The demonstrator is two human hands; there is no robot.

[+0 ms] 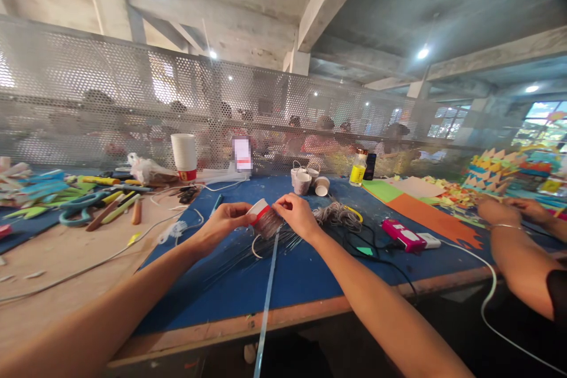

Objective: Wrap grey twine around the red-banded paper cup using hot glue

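Note:
A white paper cup (260, 212) with a red band tilts over the blue mat (186, 301). Brownish cord seems wrapped around its lower part, and a pale loop (256, 247) hangs beneath. My left hand (227, 223) is closed on the cup's rim from the left. On the other side my right hand (297, 216) is closed in a pinch against the cup; what lies between its fingertips is too small to make out. Below the cup, a pale narrow strip (269, 295) runs down past the table edge. Thin dark strands (234, 263) lie beneath.
Behind my right hand lies tangled grey cord (339, 215). Small cups (302, 183), a yellow-labelled bottle (357, 169) and a stack of paper cups (183, 156) stand farther back. A pink device (403, 235) has cables. Scissors (82, 207) lie left; a co-worker's hands (500, 212) are right.

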